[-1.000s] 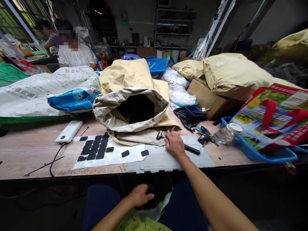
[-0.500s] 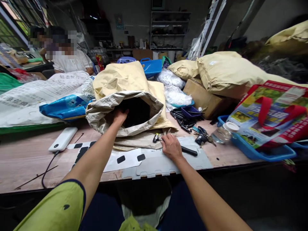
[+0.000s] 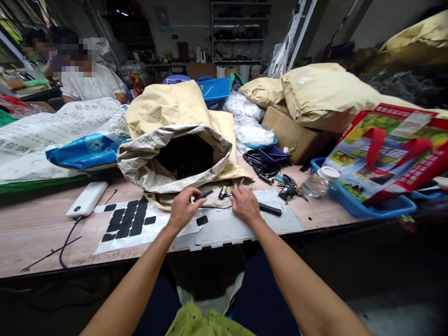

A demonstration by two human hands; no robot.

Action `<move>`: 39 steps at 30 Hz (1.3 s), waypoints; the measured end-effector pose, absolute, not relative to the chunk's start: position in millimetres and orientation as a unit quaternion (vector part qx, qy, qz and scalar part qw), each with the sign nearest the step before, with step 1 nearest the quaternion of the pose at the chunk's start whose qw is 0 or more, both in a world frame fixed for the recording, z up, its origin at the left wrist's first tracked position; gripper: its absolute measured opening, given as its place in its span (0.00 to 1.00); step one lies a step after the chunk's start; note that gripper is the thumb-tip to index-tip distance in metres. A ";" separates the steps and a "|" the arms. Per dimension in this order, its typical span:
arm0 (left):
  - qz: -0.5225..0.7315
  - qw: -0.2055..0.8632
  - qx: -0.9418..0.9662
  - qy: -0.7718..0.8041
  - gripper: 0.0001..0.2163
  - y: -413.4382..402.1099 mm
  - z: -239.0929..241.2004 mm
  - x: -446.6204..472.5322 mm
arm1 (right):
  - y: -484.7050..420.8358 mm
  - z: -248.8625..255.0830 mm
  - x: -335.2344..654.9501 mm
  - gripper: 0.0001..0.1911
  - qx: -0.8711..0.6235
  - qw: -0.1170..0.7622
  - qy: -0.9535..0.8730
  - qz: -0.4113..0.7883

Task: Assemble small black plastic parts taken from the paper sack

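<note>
My left hand [image 3: 183, 208] is closed on a thin black stick-like part [image 3: 203, 195], held just in front of the open mouth of a crumpled paper sack [image 3: 175, 161]. My right hand [image 3: 244, 204] rests on the grey foam mat [image 3: 241, 226] with its fingers curled over a small hammer [image 3: 259, 206], whose metal head [image 3: 221, 192] points left and black handle sticks out to the right. A white sheet with several black rubber pads [image 3: 128, 219] lies to the left of my left hand.
A white power bank [image 3: 87, 199] with a cable lies at left. Black parts, a small purple tray [image 3: 272, 154], keys [image 3: 289, 189] and a glass jar [image 3: 318, 182] lie right of the sack. A blue basket holds a red printed bag [image 3: 381, 154]. Two people sit at far left.
My left hand rose from my lap, reached into the sack's mouth, and has come back out holding a thin black part. The right hand stayed on the hammer.
</note>
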State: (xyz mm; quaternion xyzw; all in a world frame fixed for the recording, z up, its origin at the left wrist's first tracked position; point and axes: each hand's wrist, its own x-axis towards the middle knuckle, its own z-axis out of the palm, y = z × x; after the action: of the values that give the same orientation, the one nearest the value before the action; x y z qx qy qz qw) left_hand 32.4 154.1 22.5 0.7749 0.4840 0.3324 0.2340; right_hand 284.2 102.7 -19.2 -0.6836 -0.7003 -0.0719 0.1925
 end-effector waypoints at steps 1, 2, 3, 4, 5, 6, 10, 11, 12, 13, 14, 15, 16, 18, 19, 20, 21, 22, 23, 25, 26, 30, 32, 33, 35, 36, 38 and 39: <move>0.312 0.256 0.785 0.469 0.10 141.0 11.7 34.7 | 102.5 -19.4 284.0 0.09 -0.684 0.193 -0.699 -0.073; 0.299 0.269 0.790 0.463 0.09 132.1 1.7 36.3 | 102.4 -19.8 283.8 0.09 -0.685 0.195 -0.698 -0.073; 0.291 0.275 0.792 0.461 0.08 126.9 -6.9 37.2 | 102.3 -20.4 283.8 0.09 -0.685 0.198 -0.698 -0.072; 0.287 0.276 0.794 0.460 0.08 124.7 -13.7 37.4 | 102.4 -21.3 284.0 0.09 -0.685 0.202 -0.697 -0.070; 0.286 0.275 0.795 0.458 0.08 124.8 -18.6 37.1 | 102.7 -22.2 284.4 0.09 -0.685 0.207 -0.695 -0.069; 0.285 0.272 0.797 0.458 0.07 126.2 -21.7 36.6 | 103.2 -23.1 285.0 0.09 -0.685 0.212 -0.693 -0.069; 0.277 0.281 0.798 0.456 0.07 133.0 -22.4 35.2 | 105.7 -21.6 288.1 0.08 -0.681 0.209 -0.699 -0.068; 0.273 0.286 0.798 0.455 0.08 133.9 -21.7 35.3 | 105.5 -19.2 288.0 0.08 -0.677 0.209 -0.703 -0.063; 0.271 0.290 0.797 0.455 0.08 134.4 -21.2 35.6 | 104.5 -15.9 287.1 0.08 -0.673 0.214 -0.706 -0.055; 0.269 0.293 0.796 0.456 0.08 134.7 -20.9 36.0 | 102.6 -12.0 285.1 0.09 -0.669 0.228 -0.706 -0.044; 0.267 0.295 0.795 0.458 0.08 134.8 -20.8 36.5 | 99.7 -7.6 281.9 0.10 -0.663 0.247 -0.707 -0.028; 0.266 0.296 0.793 0.462 0.09 134.9 -20.8 36.9 | 95.8 -3.1 277.4 0.11 -0.653 0.271 -0.707 -0.008; 0.265 0.296 0.791 0.465 0.09 135.0 -20.8 37.4 | 91.1 1.3 271.6 0.12 -0.640 0.293 -0.710 0.013; 0.261 0.295 0.787 0.475 0.10 134.9 -20.6 38.2 | 80.2 9.1 257.3 0.14 -0.609 0.321 -0.723 0.054; 0.258 0.295 0.785 0.479 0.10 134.8 -20.2 38.5 | 74.6 12.3 249.3 0.14 -0.598 0.324 -0.729 0.069; 0.254 0.293 0.784 0.484 0.10 134.7 -19.8 38.9 | 69.3 14.9 241.3 0.14 -0.594 0.322 -0.733 0.080; 0.251 0.292 0.784 0.487 0.10 134.6 -19.4 39.3 | 64.5 17.0 233.5 0.15 -0.594 0.317 -0.735 0.085; 0.250 0.290 0.784 0.489 0.10 134.4 -19.1 39.6 | 60.3 18.5 226.4 0.16 -0.596 0.318 -0.733 0.081; 0.251 0.289 0.783 0.490 0.10 134.3 -19.0 39.8 | 57.0 19.4 220.2 0.17 -0.600 0.322 -0.728 0.075; 0.254 0.288 0.782 0.490 0.10 134.1 -19.2 40.1 | 52.5 20.0 210.8 0.19 -0.610 0.328 -0.719 0.058; 0.255 0.288 0.782 0.491 0.09 134.0 -19.6 40.2 | 51.3 20.0 207.6 0.19 -0.615 0.322 -0.718 0.053; 0.253 0.283 0.782 0.494 0.08 134.1 -22.0 40.0 | 50.0 22.2 203.8 0.18 -0.633 0.258 -0.729 0.051; 0.258 0.287 0.779 0.494 0.08 134.1 -23.0 40.0 | 50.0 25.1 205.6 0.17 -0.643 0.265 -0.717 0.046; 0.262 0.290 0.777 0.493 0.09 134.0 -23.4 40.1 | 49.7 26.3 206.9 0.18 -0.648 0.280 -0.707 0.040; 0.270 0.295 0.774 0.491 0.09 133.8 -24.0 40.4 | 48.5 27.1 209.9 0.18 -0.656 0.302 -0.691 0.030; 0.272 0.297 0.773 0.490 0.10 133.7 -24.2 40.6 | 47.8 26.5 211.4 0.18 -0.658 0.301 -0.690 0.031; 0.271 0.296 0.772 0.493 0.09 133.7 -24.3 40.8 | 47.0 24.2 214.8 0.17 -0.658 0.287 -0.696 0.042; 0.270 0.294 0.772 0.495 0.09 133.8 -24.3 40.9 | 47.5 23.0 217.1 0.17 -0.658 0.284 -0.696 0.046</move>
State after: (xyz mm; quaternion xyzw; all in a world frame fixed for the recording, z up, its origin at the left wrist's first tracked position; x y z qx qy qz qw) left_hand 40.9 133.8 -24.3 0.7717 0.4949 0.2701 0.2942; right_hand 217.1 47.5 23.0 -0.6577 -0.6961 0.0463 0.2841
